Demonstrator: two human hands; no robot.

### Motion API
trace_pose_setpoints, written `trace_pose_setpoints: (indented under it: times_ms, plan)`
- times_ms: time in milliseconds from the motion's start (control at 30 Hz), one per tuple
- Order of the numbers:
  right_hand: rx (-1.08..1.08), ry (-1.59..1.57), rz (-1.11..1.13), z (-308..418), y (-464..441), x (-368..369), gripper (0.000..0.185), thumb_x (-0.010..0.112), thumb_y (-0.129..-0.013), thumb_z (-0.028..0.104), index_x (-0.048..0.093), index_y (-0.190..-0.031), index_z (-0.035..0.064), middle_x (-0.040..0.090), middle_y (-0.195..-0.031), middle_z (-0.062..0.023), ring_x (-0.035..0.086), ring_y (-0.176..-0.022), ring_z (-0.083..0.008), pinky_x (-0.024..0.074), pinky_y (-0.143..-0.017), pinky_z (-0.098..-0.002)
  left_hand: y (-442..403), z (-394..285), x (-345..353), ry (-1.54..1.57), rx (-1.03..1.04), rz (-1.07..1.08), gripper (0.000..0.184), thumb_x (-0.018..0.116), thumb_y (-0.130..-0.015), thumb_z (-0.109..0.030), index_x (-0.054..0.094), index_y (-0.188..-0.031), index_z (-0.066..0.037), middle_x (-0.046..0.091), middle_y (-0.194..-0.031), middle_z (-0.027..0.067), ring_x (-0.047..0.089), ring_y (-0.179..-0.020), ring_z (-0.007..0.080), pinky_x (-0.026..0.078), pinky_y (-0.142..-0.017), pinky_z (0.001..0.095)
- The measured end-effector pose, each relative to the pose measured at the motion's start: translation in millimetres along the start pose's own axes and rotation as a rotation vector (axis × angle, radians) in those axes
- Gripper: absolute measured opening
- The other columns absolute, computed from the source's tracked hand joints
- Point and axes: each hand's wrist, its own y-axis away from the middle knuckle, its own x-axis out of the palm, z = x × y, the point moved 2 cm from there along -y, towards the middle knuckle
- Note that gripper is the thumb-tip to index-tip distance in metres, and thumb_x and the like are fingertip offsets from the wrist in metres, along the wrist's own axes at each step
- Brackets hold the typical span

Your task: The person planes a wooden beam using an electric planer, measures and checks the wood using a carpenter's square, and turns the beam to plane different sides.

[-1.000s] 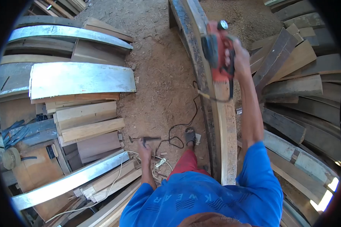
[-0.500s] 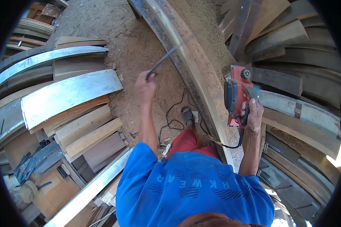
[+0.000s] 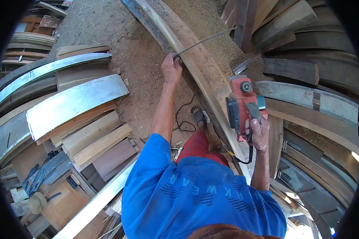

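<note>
My left hand [image 3: 171, 71] is closed around the dark end of a long thin metal strip [image 3: 206, 40]. The strip slants up and to the right, over a long pale wooden beam [image 3: 203, 88] that rests on a wider, worn plank [image 3: 189, 42]. In my right hand [image 3: 259, 134] is a red electric planer [image 3: 238, 111], gripped by its dark rear handle with the fingers wrapped round it. It is held up beside the beam's right edge, and its black cord [image 3: 246, 161] hangs down from the back. What the strip is exactly, I cannot tell.
Stacked boards [image 3: 103, 145] and a whitish panel [image 3: 77, 105] lie on the left. More timber [image 3: 291, 69] is piled on the right. A shoe [image 3: 198, 115] stands on the dirt floor, near a loop of cord [image 3: 178, 115]. A small clear-looking piece [image 3: 241, 67] lies above the planer.
My left hand has moved up and right, bringing the metal strip farther across the beam. The planer in my right hand has shifted slightly left and down in the view.
</note>
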Motion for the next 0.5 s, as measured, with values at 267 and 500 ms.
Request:
trace_pose_setpoints:
  times_ms: [267, 500]
  plan:
    - [0.015, -0.095, 0.16, -6.4, 23.9, 3.9, 0.059, 0.063, -0.098, 0.053, 0.059, -0.122, -0.0006, 0.057, -0.072, 0.0004, 0.051, -0.052, -0.0044, 0.0406, -0.043, -0.0205, 28.4, -17.5, -20.0, -0.014, -0.159, -0.066, 0.009, 0.067, -0.09, -0.007, 0.065, -0.098, -0.005, 0.069, -0.086, 0.0208, 0.068, -0.083, 0.0411, 0.054, -0.074, 0.0445]
    - [-0.04, -0.085, 0.203, -27.1, 111.2, -32.1, 0.056, 0.063, -0.098, 0.053, 0.06, -0.116, -0.0005, 0.056, -0.071, 0.0017, 0.05, -0.052, -0.004, 0.0418, -0.042, -0.0224, 272.4, -7.9, -147.2, 0.001, -0.468, -0.297, 0.02, 0.067, -0.098, -0.019, 0.067, -0.095, 0.0, 0.066, -0.08, 0.0036, 0.058, -0.073, 0.0124, 0.05, -0.067, 0.0329]
